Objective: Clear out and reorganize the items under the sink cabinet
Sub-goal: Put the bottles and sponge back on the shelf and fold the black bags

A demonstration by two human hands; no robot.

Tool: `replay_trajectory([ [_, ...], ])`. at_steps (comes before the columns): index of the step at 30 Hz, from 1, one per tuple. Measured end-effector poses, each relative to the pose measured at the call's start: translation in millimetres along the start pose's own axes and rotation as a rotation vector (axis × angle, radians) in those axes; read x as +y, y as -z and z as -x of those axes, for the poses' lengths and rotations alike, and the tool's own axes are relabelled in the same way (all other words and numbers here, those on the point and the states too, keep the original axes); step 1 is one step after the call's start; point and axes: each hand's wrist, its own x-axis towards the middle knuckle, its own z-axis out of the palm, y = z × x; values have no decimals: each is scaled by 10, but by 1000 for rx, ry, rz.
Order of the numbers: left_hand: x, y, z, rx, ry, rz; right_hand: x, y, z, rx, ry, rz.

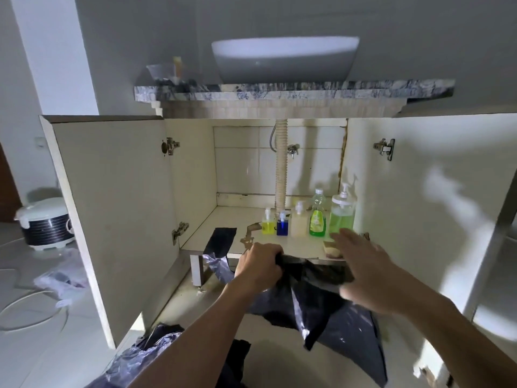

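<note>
Gripping the bunched rim of a black plastic bag [316, 301], the left hand [258, 266] has its fingers curled tight around the plastic just below the front edge of the cabinet shelf [221, 233]. That bag hangs open in front of the cabinet, its lower part draped toward the floor. The right hand [363, 273] is blurred, fingers straight and spread, hovering above the bag's mouth and over a tan sponge [331, 249] at the shelf's front right — whether it touches either cannot be told. On the shelf stands a row of bottles, close together: a small yellow pump bottle [268, 225], a blue pump bottle [282, 226], a pale cream pump bottle [298, 222], a green dish-soap bottle [317, 217] and, at the right end, a large green pump dispenser [342, 214]. A ribbed drain hose [280, 169] runs down behind them. Another black strip of plastic [221, 242] hangs over the shelf's front left edge. Both cabinet doors stand wide open — the left door [112, 208] shows its hinges. Above sits a white basin [285, 58] on a marbled counter [293, 91]; a rice cooker [46, 222] stands on the floor at far left.
</note>
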Motion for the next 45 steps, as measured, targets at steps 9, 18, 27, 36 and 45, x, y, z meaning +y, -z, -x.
replay_trajectory([
  [9,116,-143,71,-273,-102,-47,1,-953,-319,71,-149,151],
  [18,-455,-472,123,-490,72,-322,576,-872,-575,104,-317,-33],
  [27,-348,-574,12,-734,130,296,643,-680,-667,134,-372,-28],
  [36,-40,-905,158,-556,37,-175,592,-569,-585,167,-335,-70],
  [45,-272,-716,-101,-232,26,-137,828,-466,-658,-325,-215,63],
])
